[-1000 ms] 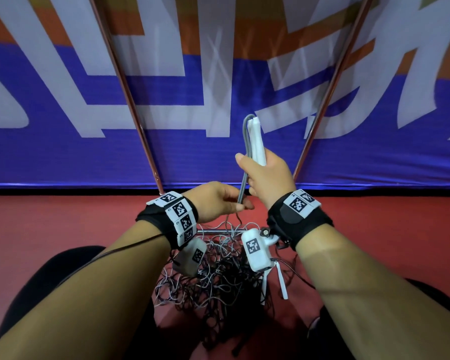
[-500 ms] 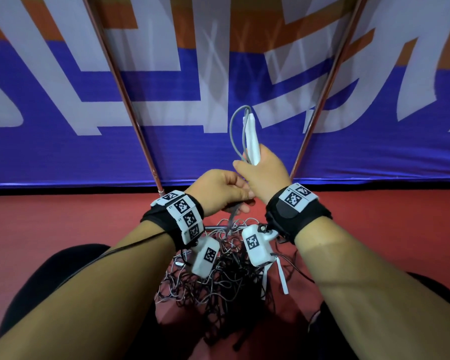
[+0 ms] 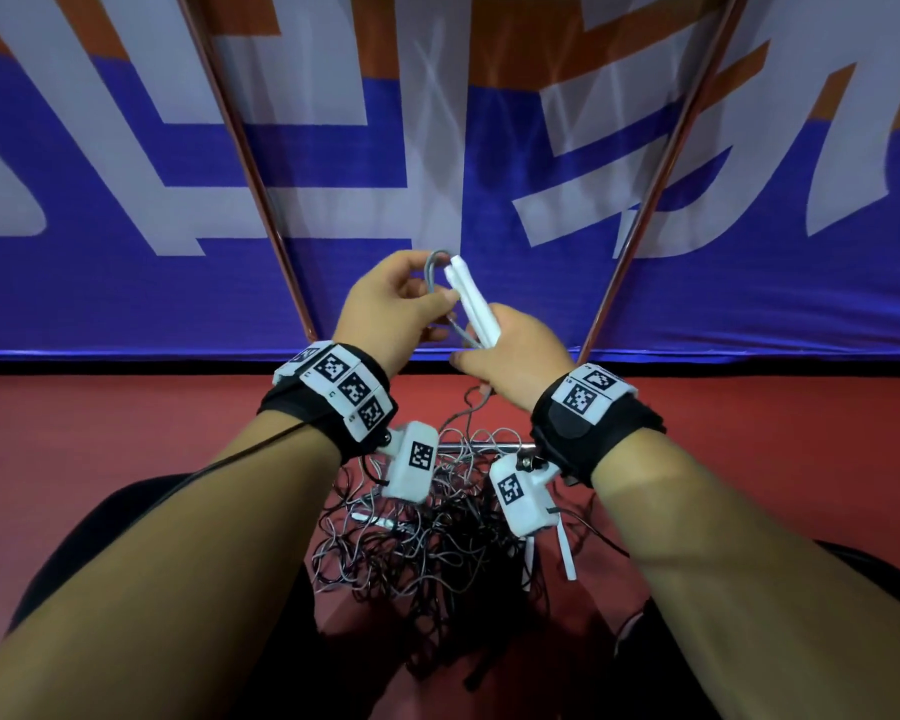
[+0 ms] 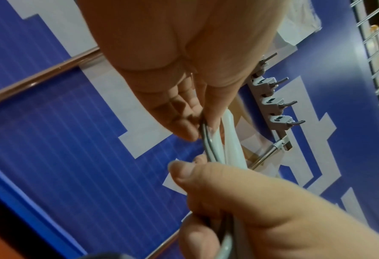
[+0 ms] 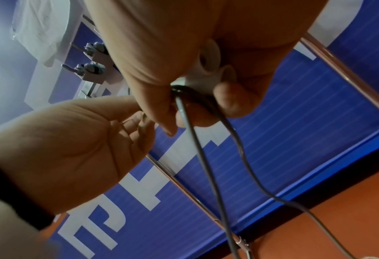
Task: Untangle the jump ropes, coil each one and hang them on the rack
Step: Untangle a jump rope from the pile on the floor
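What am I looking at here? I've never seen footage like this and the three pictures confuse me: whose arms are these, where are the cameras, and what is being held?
No machine here: a person works with two bare hands, wearing cameras. The wide picture comes from a camera on the head, looking down at both arms. The other two come from small cameras strapped under each wrist, looking along the palm, so the hands look huge and tilted.

The right hand grips a pair of white handles of one jump rope. The left hand pinches a loop of its grey cord beside the handles. More cord trails down from the grip to a tangled pile of ropes on the red floor.

The left wrist view shows a grey hook rack on the blue banner behind.
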`<state>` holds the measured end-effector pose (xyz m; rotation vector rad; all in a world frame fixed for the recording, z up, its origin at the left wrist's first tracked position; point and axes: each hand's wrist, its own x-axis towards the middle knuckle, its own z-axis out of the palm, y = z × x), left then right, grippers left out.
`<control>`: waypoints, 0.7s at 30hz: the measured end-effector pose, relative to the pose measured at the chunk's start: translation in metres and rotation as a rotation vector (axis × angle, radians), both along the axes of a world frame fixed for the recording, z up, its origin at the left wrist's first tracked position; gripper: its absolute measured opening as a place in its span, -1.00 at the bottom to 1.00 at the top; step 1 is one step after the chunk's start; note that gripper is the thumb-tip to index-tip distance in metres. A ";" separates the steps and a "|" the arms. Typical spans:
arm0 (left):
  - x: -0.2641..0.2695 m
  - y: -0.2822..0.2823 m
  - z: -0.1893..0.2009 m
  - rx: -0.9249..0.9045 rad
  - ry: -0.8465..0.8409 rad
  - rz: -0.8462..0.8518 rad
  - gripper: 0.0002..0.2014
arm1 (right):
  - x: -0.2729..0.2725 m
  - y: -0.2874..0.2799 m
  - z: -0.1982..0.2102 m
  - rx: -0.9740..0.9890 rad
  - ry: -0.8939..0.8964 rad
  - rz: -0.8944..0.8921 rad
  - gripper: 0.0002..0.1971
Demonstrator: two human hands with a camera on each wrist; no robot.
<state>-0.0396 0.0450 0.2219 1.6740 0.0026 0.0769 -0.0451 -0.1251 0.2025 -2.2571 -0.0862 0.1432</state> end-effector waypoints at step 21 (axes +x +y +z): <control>0.006 0.002 0.005 -0.458 0.199 -0.092 -0.83 | 0.000 0.001 0.000 0.355 0.131 0.023 -0.72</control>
